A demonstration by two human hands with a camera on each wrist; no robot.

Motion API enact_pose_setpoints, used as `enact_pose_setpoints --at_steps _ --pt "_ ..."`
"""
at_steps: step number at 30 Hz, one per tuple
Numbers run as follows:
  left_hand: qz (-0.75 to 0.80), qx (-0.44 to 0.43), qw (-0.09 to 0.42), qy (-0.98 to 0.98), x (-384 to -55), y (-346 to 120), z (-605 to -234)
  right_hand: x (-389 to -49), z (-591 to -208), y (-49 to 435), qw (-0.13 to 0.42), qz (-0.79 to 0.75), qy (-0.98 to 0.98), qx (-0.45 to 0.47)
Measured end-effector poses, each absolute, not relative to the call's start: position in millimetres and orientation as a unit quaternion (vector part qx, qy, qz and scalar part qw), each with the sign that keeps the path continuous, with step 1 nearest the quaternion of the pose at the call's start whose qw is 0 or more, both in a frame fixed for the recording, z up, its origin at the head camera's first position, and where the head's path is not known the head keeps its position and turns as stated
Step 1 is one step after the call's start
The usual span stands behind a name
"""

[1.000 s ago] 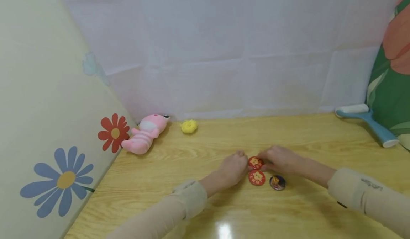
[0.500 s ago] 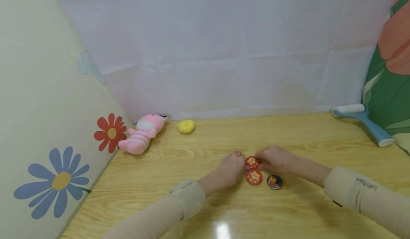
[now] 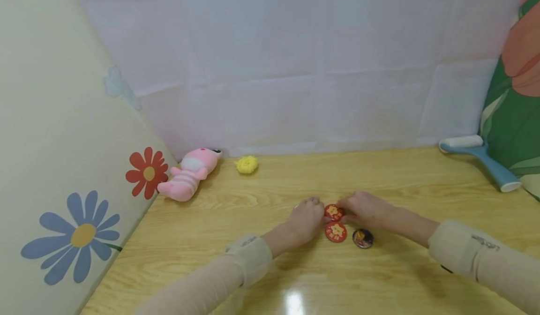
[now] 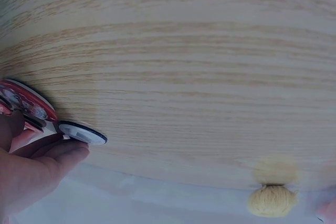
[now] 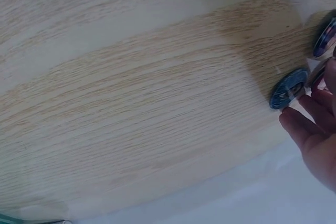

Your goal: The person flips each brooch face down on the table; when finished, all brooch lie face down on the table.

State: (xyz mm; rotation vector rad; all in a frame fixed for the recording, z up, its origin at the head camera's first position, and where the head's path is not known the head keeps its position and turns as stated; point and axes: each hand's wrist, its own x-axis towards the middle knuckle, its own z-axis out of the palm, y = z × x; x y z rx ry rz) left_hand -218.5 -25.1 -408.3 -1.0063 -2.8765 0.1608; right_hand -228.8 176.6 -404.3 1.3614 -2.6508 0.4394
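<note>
Two red round badges with yellow stars lie one behind the other on the wooden table. The far red badge [image 3: 333, 212] sits between my hands, with a thumb and curled fingers at its edge from each side. My left hand [image 3: 305, 219] holds its left side; my right hand [image 3: 364, 208] holds its right side. Just in front is the near red badge [image 3: 335, 232], and a dark picture badge [image 3: 363, 238] rests to its right. A pale badge [image 4: 84, 132] shows at my left fingertips in the left wrist view. Beside my right fingertips is a blue badge [image 5: 289, 88], hidden in the head view.
A pink plush toy [image 3: 190, 174] lies at the back left of the wooden table [image 3: 202, 240], near a yellow fuzzy ball [image 3: 246, 165]. At the back right leans a blue-handled lint roller [image 3: 493, 162]. White cloth [image 3: 270, 71] hangs behind, with a flowered panel on either side.
</note>
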Motion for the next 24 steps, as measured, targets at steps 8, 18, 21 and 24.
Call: enact_pose_setpoints --at_steps 8,18,21,24 --pt "0.042 -0.331 0.044 -0.942 -218.9 -25.1 -406.8 -229.2 -404.0 175.6 0.068 0.138 -0.878 0.453" --pt "0.012 -0.354 0.052 -0.934 -218.0 -22.1 -408.3 -229.4 -402.4 174.9 0.063 0.145 -0.880 0.447" --pt "0.013 -0.353 0.056 -0.934 -217.9 -21.1 -408.9 -229.9 -402.5 174.2 0.066 0.138 -0.882 0.447" --pt "0.013 -0.354 0.053 -0.934 -218.1 -21.0 -409.2 -229.6 -404.8 173.8 0.083 0.125 -0.881 0.449"
